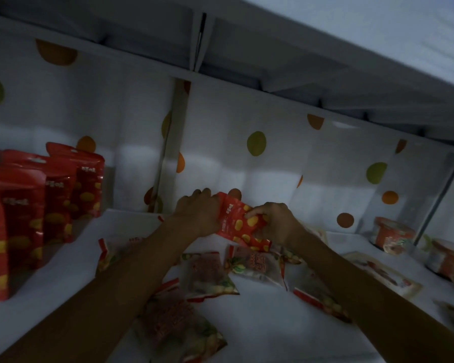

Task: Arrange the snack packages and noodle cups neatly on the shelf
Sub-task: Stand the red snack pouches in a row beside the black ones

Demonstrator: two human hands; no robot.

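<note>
Red glossy snack pouch (235,218) sits clamped between left hand (198,213) and right hand (277,222) fingers (256,211) near the white shelf's (260,326) back edge, likely to stand it upright.

red pouch (240,221): tilted, held over shelf (260,336) | noodle cups (393,234): right

**Dim shelf, soft focus**

My left hand (197,213) and right hand (275,222), gripping a red pouch (236,218), read dark in low, bluish light. The brightest patch lies at top right. The shelf (260,336) floor glows pale; packets (212,273) on it smear with blur. Straight lines bow toward the edges, and cups (393,234) at right look soft.
</note>
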